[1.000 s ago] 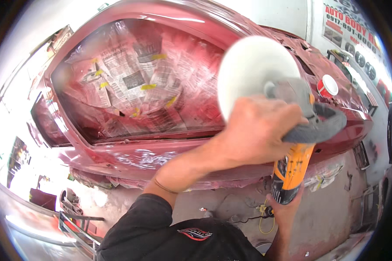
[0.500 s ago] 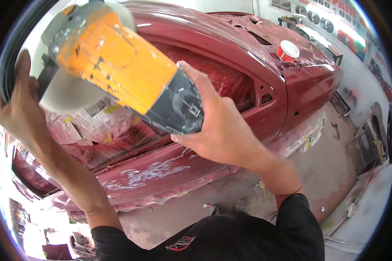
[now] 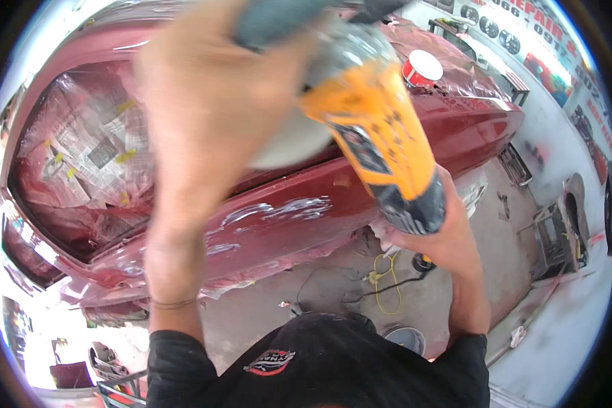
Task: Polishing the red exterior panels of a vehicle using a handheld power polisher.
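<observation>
An orange and black car polisher point(image 3: 381, 129) is held up in front of the dark red car point(image 3: 279, 234). My left hand point(image 3: 211, 88), smeared by motion, wraps around a dark grip at the polisher's head end. My right hand point(image 3: 452, 234) is closed around its black rear end. The pale round pad point(image 3: 296, 144) shows partly behind my left wrist and the tool; whether it touches the car cannot be told. White smears point(image 3: 279, 211) streak the car's side below the window opening.
Newspaper and plastic film point(image 3: 95, 149) mask the rear window opening. A red and white tub point(image 3: 423, 68) stands on the covered front. A yellow cord point(image 3: 387, 282) and a bucket point(image 3: 404, 338) lie near me on the floor. A dark stand point(image 3: 554, 238) is at the right.
Both hands have swung the polisher to the right and turned it steeper, its head now up at the top middle. More of the masked window, cord and bucket shows.
</observation>
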`<action>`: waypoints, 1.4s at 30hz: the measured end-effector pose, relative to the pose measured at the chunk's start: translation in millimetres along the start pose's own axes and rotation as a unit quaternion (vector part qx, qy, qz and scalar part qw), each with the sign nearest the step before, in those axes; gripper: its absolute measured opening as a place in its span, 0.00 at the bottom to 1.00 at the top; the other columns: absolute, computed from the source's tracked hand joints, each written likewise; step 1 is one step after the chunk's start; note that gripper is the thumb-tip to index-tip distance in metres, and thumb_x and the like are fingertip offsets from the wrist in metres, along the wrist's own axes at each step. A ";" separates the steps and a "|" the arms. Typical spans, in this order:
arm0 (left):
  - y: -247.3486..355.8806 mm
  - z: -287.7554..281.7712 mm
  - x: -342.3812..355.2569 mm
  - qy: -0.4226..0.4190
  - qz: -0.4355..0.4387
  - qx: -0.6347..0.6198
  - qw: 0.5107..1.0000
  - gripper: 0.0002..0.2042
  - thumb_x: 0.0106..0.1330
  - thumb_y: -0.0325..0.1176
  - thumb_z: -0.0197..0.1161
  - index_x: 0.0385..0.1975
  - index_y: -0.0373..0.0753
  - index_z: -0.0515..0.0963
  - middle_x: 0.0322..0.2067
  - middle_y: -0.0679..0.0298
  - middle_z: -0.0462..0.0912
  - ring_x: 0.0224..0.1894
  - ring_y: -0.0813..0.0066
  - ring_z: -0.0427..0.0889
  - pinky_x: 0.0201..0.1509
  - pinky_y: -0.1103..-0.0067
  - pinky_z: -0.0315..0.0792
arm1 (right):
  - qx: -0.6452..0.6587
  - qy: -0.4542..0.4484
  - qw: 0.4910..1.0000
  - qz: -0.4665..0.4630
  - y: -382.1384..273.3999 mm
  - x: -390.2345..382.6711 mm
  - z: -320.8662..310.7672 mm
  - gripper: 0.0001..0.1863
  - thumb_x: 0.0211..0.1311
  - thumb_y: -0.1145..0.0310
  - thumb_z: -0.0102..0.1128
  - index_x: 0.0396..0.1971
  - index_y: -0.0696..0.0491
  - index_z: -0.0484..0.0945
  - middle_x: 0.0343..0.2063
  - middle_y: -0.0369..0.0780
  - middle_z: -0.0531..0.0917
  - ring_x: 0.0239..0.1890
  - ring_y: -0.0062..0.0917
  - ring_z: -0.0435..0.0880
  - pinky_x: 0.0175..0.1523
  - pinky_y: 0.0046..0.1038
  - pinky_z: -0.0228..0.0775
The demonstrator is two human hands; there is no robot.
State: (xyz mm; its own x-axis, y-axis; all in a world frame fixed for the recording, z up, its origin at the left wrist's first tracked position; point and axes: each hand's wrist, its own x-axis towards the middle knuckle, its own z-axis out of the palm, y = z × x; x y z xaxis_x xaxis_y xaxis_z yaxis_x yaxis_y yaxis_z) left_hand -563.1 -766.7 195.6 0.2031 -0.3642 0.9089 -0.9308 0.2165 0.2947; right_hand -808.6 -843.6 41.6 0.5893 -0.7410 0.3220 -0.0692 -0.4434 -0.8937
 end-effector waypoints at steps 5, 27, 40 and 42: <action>32.1 76.8 -45.3 -0.105 0.085 -0.037 0.990 0.11 0.50 0.29 0.71 0.30 0.37 0.75 0.19 0.57 0.79 0.22 0.53 0.82 0.25 0.63 0.75 | 0.056 -0.003 0.993 0.108 66.4 -51.2 -60.8 0.56 0.33 0.77 0.82 0.69 0.58 0.62 0.57 0.41 0.79 0.59 0.28 0.78 0.66 0.33 0.67; 11.1 21.0 68.2 0.073 0.025 0.057 0.995 0.12 0.57 0.31 0.71 0.23 0.28 0.78 0.21 0.41 0.82 0.29 0.40 0.86 0.34 0.57 0.80 | -0.106 -0.094 0.986 0.086 -80.5 108.4 -131.4 0.67 0.19 0.60 0.85 0.71 0.61 0.63 0.52 0.39 0.81 0.53 0.25 0.81 0.57 0.27 0.74; -62.4 -190.8 188.2 0.196 0.097 0.236 0.947 0.15 0.59 0.36 0.66 0.27 0.25 0.83 0.31 0.34 0.84 0.40 0.40 0.87 0.47 0.60 0.80 | -0.130 -0.196 0.953 -0.190 -247.0 231.4 -7.5 0.59 0.25 0.63 0.82 0.69 0.60 0.67 0.45 0.35 0.84 0.42 0.20 0.81 0.47 0.21 0.73; -56.0 -240.0 180.6 0.148 0.078 0.264 0.950 0.17 0.59 0.39 0.68 0.25 0.25 0.82 0.26 0.39 0.83 0.33 0.47 0.86 0.39 0.61 0.78 | -0.142 -0.217 0.940 -0.221 -266.7 243.6 22.6 0.53 0.33 0.62 0.80 0.67 0.61 0.69 0.35 0.35 0.83 0.30 0.19 0.80 0.36 0.22 0.74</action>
State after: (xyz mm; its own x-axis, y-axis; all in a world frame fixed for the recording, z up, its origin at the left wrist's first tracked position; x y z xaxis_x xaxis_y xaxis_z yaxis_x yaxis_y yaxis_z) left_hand -401.3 -627.1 414.0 0.0548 -0.0771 0.9955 -0.9636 -0.2654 0.0325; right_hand -628.4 -894.5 351.3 0.8799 -0.2036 0.4293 0.0840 -0.8226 -0.5624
